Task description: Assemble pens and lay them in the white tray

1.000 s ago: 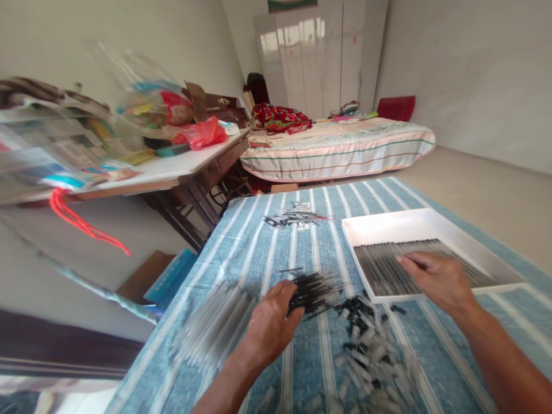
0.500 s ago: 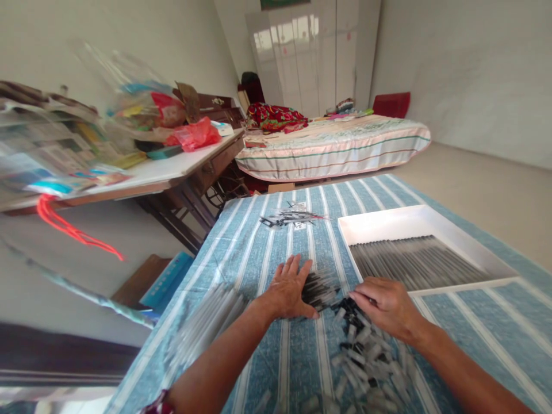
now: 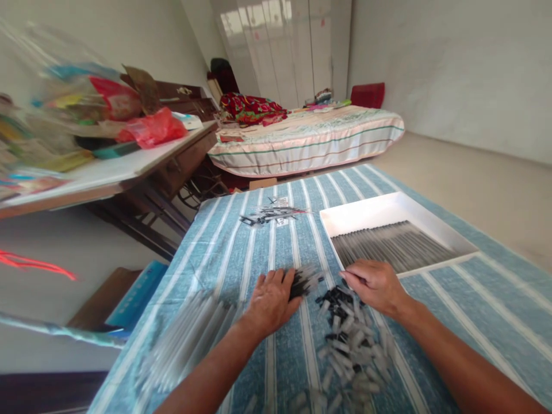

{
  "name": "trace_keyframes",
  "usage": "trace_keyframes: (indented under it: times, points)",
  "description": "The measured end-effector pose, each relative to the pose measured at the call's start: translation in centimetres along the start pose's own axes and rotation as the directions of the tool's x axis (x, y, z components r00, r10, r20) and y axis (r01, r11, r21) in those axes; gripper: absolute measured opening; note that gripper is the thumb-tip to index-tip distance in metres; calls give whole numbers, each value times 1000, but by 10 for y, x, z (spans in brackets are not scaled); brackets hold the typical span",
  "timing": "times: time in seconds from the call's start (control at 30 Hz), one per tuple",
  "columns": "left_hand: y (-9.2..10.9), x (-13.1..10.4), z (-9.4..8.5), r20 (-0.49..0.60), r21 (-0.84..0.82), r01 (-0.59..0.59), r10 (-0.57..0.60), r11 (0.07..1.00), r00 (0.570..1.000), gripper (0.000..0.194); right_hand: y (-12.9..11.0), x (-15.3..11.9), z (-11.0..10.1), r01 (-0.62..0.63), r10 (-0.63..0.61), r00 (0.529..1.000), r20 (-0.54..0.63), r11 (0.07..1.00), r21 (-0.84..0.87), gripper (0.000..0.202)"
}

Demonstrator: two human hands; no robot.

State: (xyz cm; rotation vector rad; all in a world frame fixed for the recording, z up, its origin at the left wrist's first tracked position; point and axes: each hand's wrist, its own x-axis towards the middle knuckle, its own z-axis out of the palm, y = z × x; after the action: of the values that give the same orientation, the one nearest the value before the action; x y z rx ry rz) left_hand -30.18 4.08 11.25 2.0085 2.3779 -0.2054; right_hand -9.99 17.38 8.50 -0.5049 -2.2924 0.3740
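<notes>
We judge the work part done: the white tray (image 3: 371,208) at centre right already carries a row of dark refills (image 3: 390,247) laid side by side, with bare white floor left along its far side. Much remains loose on the striped cloth (image 3: 224,253): a small bundle of black sticks (image 3: 304,282) in mid-frame, a heap of little caps (image 3: 349,345) low and centre, and a blurred sheaf of clear tubes (image 3: 185,339) at lower left. Our left hand (image 3: 271,300) lies flat, fingers spread over the near end of the sticks, pressing and not gripping. Our right hand (image 3: 374,283) is curled at the tray's near corner; we cannot tell whether it pinches anything. The cloth's left edge drops off close beside the tubes, while the right side of the frame offers free cloth
</notes>
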Motion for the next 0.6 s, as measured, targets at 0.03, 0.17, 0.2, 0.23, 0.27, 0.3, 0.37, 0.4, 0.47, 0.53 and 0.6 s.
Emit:
trace_keyframes:
  times: [0.03,0.17,0.2,0.23,0.27,0.3,0.37,0.4,0.47,0.53,0.6]
  points:
    - [2,-1,2,-15,17,14,-14,1000,1000,54,0,0,0,-2,2,1000,-1,1000,-5,33]
    - [8,-1,13,-101,56,72,-66,996,993,48,-1,1,-1,-3,4,1000,5,1000,-21,36]
    - [9,0,16,-119,52,82,-76,995,990,47,-1,1,-2,-12,12,1000,9,1000,-24,37]
    - [9,0,18,-131,42,89,-83,995,988,46,-1,2,-3,-25,26,1000,17,999,-29,37]
    - [9,1,20,-135,27,93,-89,995,987,46,0,2,-4,-43,44,998,37,998,-35,38]
    - [9,1,21,-133,7,96,-94,995,987,47,0,2,-6,-60,63,995,71,997,-43,38]
    - [9,1,21,-118,-44,98,-103,994,988,51,-1,3,-10,-88,98,977,191,994,-64,38]
    - [8,1,21,-108,-73,100,-108,992,988,54,-2,4,-13,-97,115,956,269,992,-82,36]
    - [6,0,19,-84,-129,104,-116,986,990,60,-6,7,-17,-100,153,891,428,984,-145,30]
    - [3,0,17,-60,-166,115,-126,979,990,62,-12,9,-21,-82,208,805,556,967,-243,24]
    - [1,-1,16,-51,-175,126,-136,977,989,62,-21,10,-22,-50,260,732,630,942,-332,22]
